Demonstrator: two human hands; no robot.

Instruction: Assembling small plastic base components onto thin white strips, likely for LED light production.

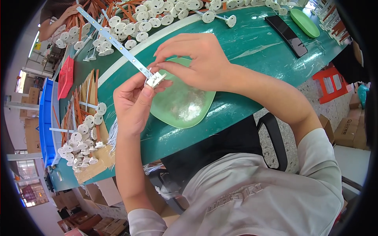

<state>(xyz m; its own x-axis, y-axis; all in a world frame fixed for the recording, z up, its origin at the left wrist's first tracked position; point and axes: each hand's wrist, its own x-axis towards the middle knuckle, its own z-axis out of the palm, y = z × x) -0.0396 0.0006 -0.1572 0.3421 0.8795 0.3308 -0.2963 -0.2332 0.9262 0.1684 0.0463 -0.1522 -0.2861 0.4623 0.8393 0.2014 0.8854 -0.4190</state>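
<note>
My left hand point(134, 104) pinches a white plastic end cap point(156, 80) between thumb and fingers. A slim LED strip board point(118, 45) runs from that cap up toward the far left, with thin white wires at the joint. My right hand point(201, 59) is just above, its thumb and fingertips closed together beside the board's lower end. Whatever those fingertips hold is too small to make out. Below both hands sits a light green oval tray point(177, 122) containing a pile of small clear, shiny pieces.
Heaps of white round-capped pieces point(145, 26) lie beyond the green table point(244, 51); another bunch point(82, 137) rests on cardboard at left. A black phone point(286, 36) and a second green tray point(305, 23) lie far right. A red basket point(66, 78) stands left. Another person's hand point(70, 12) is far left.
</note>
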